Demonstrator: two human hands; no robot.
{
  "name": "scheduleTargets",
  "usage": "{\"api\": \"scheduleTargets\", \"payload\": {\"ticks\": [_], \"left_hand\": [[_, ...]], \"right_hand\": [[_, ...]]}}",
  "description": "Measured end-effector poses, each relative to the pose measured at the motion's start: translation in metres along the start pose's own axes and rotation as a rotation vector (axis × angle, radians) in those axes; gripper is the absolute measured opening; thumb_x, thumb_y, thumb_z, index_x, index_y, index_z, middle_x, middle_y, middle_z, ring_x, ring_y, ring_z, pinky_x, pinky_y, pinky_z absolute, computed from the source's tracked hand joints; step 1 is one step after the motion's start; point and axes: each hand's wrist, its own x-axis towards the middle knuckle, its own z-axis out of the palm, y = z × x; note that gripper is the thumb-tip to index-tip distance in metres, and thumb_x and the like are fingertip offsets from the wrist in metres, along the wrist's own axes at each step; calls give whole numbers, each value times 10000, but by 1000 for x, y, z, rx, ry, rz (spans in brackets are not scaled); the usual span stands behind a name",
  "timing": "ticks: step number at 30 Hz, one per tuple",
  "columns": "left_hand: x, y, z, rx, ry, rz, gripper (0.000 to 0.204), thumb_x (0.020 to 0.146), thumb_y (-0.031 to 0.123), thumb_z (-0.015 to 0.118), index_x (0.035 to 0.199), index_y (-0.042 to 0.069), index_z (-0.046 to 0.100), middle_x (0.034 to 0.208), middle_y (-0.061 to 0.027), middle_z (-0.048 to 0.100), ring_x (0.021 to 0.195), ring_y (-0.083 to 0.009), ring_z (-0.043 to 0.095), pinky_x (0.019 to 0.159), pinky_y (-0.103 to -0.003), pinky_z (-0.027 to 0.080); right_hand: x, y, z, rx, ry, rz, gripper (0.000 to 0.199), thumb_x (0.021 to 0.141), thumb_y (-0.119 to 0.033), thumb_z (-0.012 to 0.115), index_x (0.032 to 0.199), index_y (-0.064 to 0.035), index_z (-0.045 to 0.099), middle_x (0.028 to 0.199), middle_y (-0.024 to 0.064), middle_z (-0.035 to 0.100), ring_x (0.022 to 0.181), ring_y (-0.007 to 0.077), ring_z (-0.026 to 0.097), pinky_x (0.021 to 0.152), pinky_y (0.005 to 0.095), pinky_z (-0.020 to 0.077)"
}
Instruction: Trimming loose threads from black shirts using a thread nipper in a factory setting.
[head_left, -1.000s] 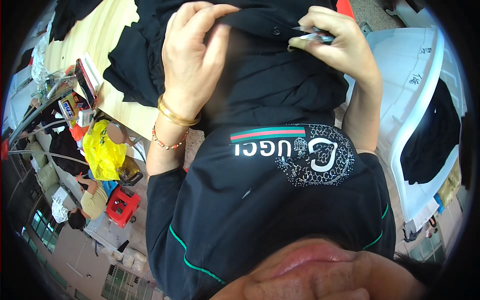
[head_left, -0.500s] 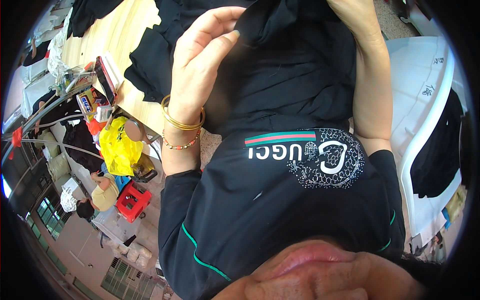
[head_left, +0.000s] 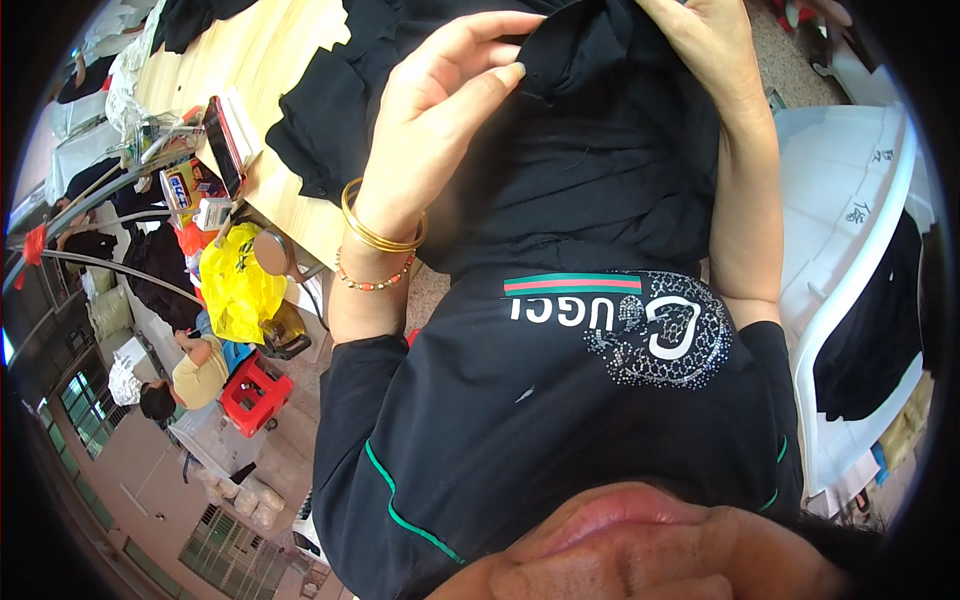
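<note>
Some black cloth (head_left: 578,50), left hand (head_left: 432,115) pinching it, right hand (head_left: 712,45) cropped, grip unclear

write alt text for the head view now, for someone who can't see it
A person's left hand touches a raised fold of black cloth, with the right hand, partly cut off above, at its other side. To the left are a pale wooden table and a yellow bag; to the right, a white tub.

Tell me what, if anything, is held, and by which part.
Left grip: black cloth, by a raised fold's edge. Right grip: cannot tell, cut off by the frame.
</note>
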Motion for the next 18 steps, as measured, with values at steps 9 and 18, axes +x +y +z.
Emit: {"api": "scheduleTargets", "payload": {"ticks": [9, 18], "left_hand": [[4, 18, 4, -164, 52, -147, 458, 931, -49, 532, 1369, -16, 402, 1010, -18, 588, 908, -45, 538, 827, -165, 427], [6, 30, 4, -5, -19, -173, 492, 927, -62, 489, 1395, -8, 349, 962, -41, 579, 875, -54, 532, 778, -176, 434]], "right_hand": [[-30, -55, -20, -223, -111, -418, 361, 719, -12, 759, 1066, -10, 657, 908, 70, 574, 756, 157, 588, 675, 245, 463], [-41, -69, -12, -430, -333, -487, 342, 686, -132, 780, 1016, -70, 713, 822, 73, 566, 689, 221, 580, 578, 317, 470]]}}
